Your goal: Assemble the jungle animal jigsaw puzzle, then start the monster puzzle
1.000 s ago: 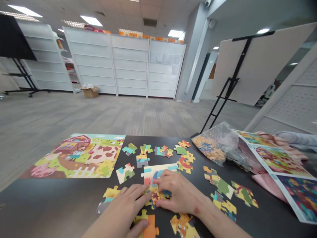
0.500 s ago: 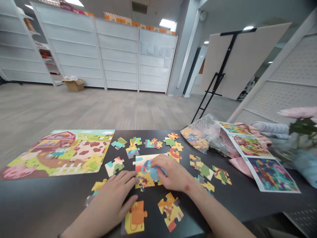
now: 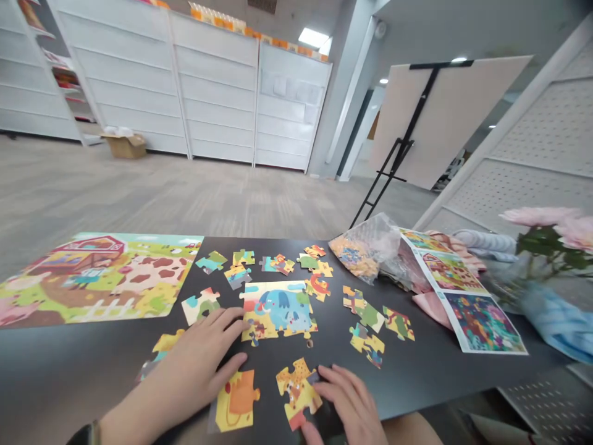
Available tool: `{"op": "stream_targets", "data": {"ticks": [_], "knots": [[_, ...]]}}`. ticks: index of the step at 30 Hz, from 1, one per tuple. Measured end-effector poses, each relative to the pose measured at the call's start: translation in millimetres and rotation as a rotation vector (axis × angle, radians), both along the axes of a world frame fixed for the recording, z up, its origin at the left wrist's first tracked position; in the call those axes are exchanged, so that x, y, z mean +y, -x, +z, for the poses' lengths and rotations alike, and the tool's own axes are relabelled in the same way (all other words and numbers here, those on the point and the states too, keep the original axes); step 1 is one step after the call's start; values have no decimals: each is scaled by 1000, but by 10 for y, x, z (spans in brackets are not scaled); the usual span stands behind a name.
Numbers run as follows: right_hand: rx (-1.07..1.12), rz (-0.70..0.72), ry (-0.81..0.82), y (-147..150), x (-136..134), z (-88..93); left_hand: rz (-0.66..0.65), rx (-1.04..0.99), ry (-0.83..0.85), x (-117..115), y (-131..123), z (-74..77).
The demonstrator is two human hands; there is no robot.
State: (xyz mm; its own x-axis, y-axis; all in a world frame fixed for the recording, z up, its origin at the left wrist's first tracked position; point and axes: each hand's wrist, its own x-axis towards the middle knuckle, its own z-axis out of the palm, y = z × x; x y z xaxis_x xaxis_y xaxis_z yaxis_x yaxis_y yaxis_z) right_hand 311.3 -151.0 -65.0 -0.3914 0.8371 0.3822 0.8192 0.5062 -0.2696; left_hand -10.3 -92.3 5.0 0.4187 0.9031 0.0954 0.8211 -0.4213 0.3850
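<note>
My left hand (image 3: 194, 355) lies on the table (image 3: 407, 377) with its fingers (image 3: 227, 318) spread wide, and it holds nothing. The fingertips are just beside the elephant puzzle (image 3: 278, 312), a block of joined pieces near the middle of the frame. My thumb (image 3: 236, 361) is near the orange piece (image 3: 236, 400), low in the frame.

My right hand (image 3: 345, 402) is at the bottom of the frame. Its fingers (image 3: 336, 380) are curled in a narrow shape right by the spotty piece (image 3: 296, 389). I cannot tell if they are holding it.

More loose pieces (image 3: 365, 315) lie to the right of the block, and others lie above it. Right now, the step looks like joining loose pieces to the block. The next move calls for picking one up and matching its bumps to a gap.

The farm picture (image 3: 92, 278) lies at the left. A bag (image 3: 365, 247) of pieces and a printed paper (image 3: 472, 315) are to the right. Pink flowers (image 3: 540, 216) are at the far right, and white shelves (image 3: 213, 86) stand at the top.
</note>
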Motion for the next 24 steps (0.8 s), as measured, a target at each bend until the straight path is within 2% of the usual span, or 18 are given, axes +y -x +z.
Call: {"op": "stream_targets", "data": {"ticks": [6, 8, 11, 14, 17, 21, 24], "knots": [[77, -94, 92, 196, 68, 69, -64, -48, 0, -119, -82, 42], [105, -66, 129, 238, 88, 129, -92, -44, 7, -151, -144, 75], [162, 51, 148, 177, 134, 284, -121, -32, 6, -178, -233, 99], [240, 7, 133, 48, 154, 409, -148, -25, 7, -191, -298, 110], [270, -85, 124, 42, 119, 396, -189, -38, 2, -213, -359, 138], [247, -98, 143, 266, 56, 279, -260, -56, 31, -261, -468, 190], [253, -107, 166, 398, 62, 285, -291, -31, 60, -282, -532, 192]]}}
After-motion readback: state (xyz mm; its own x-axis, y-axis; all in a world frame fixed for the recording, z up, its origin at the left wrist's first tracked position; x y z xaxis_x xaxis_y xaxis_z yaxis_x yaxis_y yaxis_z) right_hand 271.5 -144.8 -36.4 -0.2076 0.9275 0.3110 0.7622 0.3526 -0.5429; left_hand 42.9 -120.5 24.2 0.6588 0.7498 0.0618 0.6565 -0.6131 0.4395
